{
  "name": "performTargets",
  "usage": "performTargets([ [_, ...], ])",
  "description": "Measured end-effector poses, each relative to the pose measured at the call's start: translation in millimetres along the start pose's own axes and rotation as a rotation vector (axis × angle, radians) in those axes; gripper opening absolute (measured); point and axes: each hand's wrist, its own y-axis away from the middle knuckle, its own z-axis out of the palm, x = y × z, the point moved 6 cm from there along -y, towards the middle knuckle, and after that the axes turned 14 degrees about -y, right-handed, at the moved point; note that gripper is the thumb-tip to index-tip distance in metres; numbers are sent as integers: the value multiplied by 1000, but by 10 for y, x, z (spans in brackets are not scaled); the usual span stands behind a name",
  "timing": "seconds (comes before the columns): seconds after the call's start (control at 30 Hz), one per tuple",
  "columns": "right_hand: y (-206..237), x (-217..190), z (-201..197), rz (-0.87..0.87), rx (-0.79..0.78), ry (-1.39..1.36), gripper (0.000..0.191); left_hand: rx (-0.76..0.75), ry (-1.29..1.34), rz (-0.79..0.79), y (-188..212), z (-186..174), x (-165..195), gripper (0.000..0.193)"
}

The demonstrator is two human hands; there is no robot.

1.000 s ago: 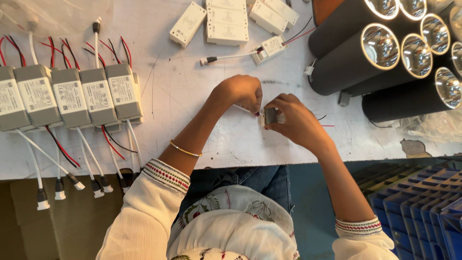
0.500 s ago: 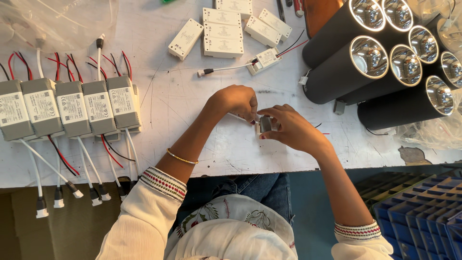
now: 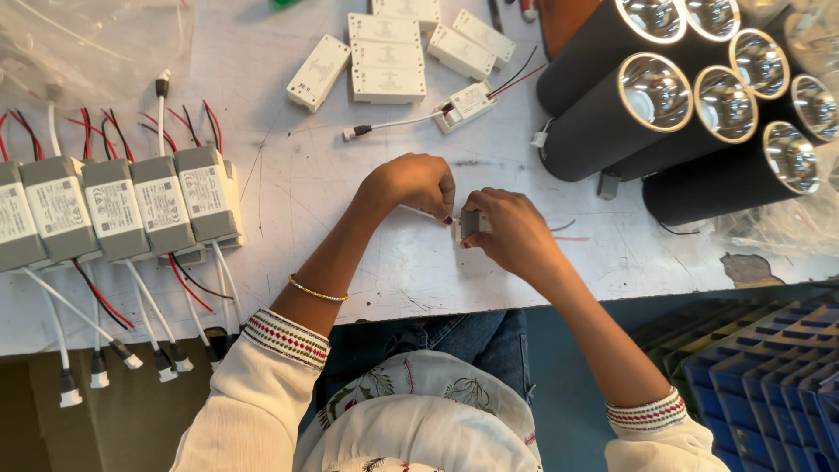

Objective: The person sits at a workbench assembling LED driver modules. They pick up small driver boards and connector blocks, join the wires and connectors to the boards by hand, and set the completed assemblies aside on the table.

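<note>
Gripping small grey-white driver box (image 3: 473,225) at frame centre, right hand (image 3: 511,229) closed around it over white table (image 3: 306,175); left hand (image 3: 411,183) curled, fingertips pinching its white lead; row of grey drivers (image 3: 114,210) at left, black cylinder lamps (image 3: 699,114) upper right

We note a white work table (image 3: 367,262), matt, scratched and stained. The row of grey driver boxes (image 3: 114,210) appears to be matt plastic with paper labels; their red, black and white leads look smooth and rubbery. The white driver boxes (image 3: 384,70) are plain matt plastic. The black cylindrical lamp housings (image 3: 612,122) show a matt coat, with glossy mirror-like reflectors inside. A thin metal bangle (image 3: 316,293) glints. The sleeves (image 3: 262,385) are soft white cloth with embroidered cuffs.
</note>
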Motion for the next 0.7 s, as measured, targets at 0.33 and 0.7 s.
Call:
performTargets([
  [0.33,266,17,-58,-243,359,-86,40,71,168,212,-190,132,104,54],
  [0.7,2,377,-206,-149,478,-327,47,579,315,185,-169,-51,292,36],
])
